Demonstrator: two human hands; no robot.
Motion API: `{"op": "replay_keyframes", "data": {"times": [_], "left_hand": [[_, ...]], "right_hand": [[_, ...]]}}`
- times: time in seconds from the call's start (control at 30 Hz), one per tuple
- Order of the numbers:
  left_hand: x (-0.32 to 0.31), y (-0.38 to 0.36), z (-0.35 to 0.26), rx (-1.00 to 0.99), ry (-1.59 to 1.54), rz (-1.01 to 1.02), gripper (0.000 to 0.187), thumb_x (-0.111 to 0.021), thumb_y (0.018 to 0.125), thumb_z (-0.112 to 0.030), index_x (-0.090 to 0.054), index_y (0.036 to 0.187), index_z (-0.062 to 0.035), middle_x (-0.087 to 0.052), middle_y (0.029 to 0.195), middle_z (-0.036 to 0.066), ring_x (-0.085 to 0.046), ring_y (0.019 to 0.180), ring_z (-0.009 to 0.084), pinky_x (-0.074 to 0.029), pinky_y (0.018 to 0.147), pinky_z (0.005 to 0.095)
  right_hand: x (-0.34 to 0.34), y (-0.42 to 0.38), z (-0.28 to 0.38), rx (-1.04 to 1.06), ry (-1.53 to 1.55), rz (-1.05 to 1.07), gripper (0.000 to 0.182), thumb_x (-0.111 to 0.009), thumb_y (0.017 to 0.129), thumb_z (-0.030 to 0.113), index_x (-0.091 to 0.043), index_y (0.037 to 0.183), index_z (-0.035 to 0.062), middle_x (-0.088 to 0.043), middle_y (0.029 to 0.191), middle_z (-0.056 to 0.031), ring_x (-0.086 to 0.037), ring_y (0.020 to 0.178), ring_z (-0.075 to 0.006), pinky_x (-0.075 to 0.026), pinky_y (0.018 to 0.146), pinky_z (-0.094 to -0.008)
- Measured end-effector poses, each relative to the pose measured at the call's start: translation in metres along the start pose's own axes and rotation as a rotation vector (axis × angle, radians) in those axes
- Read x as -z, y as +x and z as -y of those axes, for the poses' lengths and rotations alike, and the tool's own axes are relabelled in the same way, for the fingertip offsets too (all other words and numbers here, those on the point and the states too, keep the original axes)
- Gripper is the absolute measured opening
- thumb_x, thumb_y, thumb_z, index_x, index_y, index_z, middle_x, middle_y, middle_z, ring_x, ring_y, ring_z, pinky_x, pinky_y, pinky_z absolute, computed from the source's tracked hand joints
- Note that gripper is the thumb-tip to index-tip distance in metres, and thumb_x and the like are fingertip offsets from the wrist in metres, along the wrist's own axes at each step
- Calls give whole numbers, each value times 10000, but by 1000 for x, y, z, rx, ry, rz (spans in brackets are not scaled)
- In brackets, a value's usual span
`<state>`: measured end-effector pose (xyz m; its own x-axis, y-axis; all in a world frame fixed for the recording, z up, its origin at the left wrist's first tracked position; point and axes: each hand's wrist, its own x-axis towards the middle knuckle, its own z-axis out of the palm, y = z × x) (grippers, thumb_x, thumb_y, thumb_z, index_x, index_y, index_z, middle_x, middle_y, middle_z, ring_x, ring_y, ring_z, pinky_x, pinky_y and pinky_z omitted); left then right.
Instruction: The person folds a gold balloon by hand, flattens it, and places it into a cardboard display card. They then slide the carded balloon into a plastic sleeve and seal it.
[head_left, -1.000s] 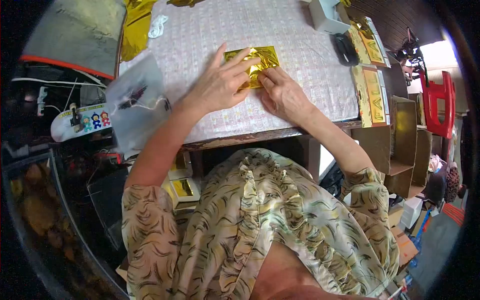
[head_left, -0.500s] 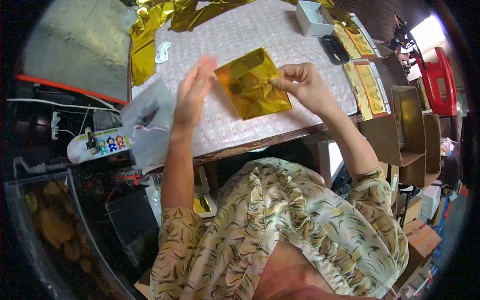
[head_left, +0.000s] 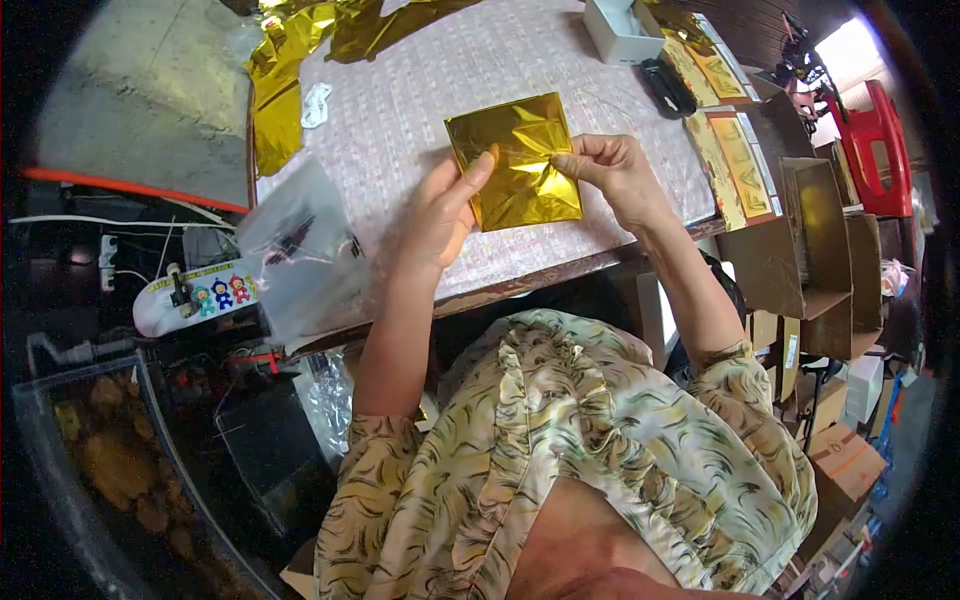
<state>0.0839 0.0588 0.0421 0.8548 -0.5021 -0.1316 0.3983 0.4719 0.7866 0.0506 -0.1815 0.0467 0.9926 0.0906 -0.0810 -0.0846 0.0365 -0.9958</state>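
Note:
A square packet wrapped in shiny gold foil (head_left: 525, 190) is held up over the front part of the table, its surface creased. My right hand (head_left: 620, 180) pinches its right side between thumb and fingers, where the creases gather. At the packet's left edge, my left hand (head_left: 445, 205) has its thumb on the front face and its fingers partly hidden behind. Under both hands is a table with a pale patterned cloth (head_left: 390, 110).
Loose gold foil (head_left: 275, 110) covers the table's back left, near a small white cloth (head_left: 316, 105). A clear plastic bag (head_left: 300, 250) hangs at the left corner. A white box (head_left: 622, 30), black case (head_left: 667, 88) and printed boxes (head_left: 738, 170) line the right side.
My left hand, raised and apart from the packet before, has moved right and now grips its left edge. The packet has turned slightly more upright, with my right hand still on it.

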Motion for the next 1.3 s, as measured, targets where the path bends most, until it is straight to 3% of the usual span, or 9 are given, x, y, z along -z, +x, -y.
{"op": "replay_keyframes", "data": {"times": [0.4, 0.6, 0.67, 0.73, 0.8, 0.87, 1.07, 1.13, 1.3], "left_hand": [[-48, 23, 24, -71, 182, -107, 274, -638, 1002, -37, -619, 1260, 56, -698, 1211, 126, -674, 1073, 169, -548, 939, 312], [-100, 60, 28, 71, 46, 93, 378, -610, 1054, -167, -569, 1325, 93, -703, 1184, 116, -689, 1044, 197, -549, 935, 325], [-106, 95, 41, 72, 172, 161, 402, -589, 1070, -267, -608, 1320, 47, -708, 1210, 116, -669, 1097, 172, -528, 968, 343], [-132, 129, 58, -249, 988, 283, 384, -634, 1027, -329, -686, 1252, -22, -696, 1264, 131, -656, 1156, 179, -510, 987, 360], [-158, 169, 81, -536, 1205, 347, 370, -703, 958, -319, -737, 1215, -56, -716, 1259, 146, -615, 1258, 213, -436, 1084, 398], [-180, 203, 111, -934, 1532, 230, 368, -760, 890, -292, -744, 1135, -17, -719, 1194, 175, -614, 1231, 276, -379, 1098, 465], [-206, 245, 146, -903, 1786, 192, 322, -773, 871, -314, -737, 943, -2, -707, 1035, 135, -606, 1157, 293, -326, 1067, 521], [-210, 239, 144, -855, 1795, 211, 292, -768, 874, -306, -743, 908, -17, -716, 1032, 124, -620, 1133, 277, -346, 1053, 503], [-215, 233, 142, -948, 1682, 236, 153, -674, 903, -152, -738, 835, -30, -721, 928, 137, -671, 1031, 284, -417, 998, 483]], "right_hand": [[33, -17, -7, -142, 243, -213, 98, -768, 886, 63, -761, 961, 2, -745, 863, -24, -655, 771, -73, -508, 738, -214], [123, -64, 14, -44, 56, -310, 115, -750, 882, 84, -743, 959, -1, -723, 893, -17, -643, 819, -84, -490, 802, -233], [163, -87, 28, -43, -8, -445, 149, -724, 902, 114, -728, 985, -10, -713, 933, -23, -633, 865, -93, -469, 841, -239], [202, -110, 29, 45, 38, -571, 194, -700, 927, 132, -715, 1044, -23, -713, 986, -37, -630, 910, -107, -464, 861, -247], [226, -131, 36, 118, 96, -628, 234, -688, 948, 149, -700, 1097, -31, -709, 1052, -50, -626, 961, -121, -463, 881, -262], [250, -147, 30, 199, 143, -658, 268, -668, 994, 171, -667, 1176, -26, -704, 1094, -45, -634, 982, -117, -481, 902, -280], [301, -193, 9, 277, 308, -564, 286, -670, 1006, 172, -637, 1235, 3, -707, 1107, -27, -646, 1000, -89, -490, 908, -251], [302, -199, 5, 277, 315, -671, 282, -683, 998, 155, -635, 1234, 8, -707, 1105, -22, -650, 982, -80, -495, 891, -230], [304, -199, -3, 302, 429, -666, 264, -703, 985, 123, -636, 1218, 20, -712, 1122, -19, -656, 982, -69, -501, 888, -202]]}}
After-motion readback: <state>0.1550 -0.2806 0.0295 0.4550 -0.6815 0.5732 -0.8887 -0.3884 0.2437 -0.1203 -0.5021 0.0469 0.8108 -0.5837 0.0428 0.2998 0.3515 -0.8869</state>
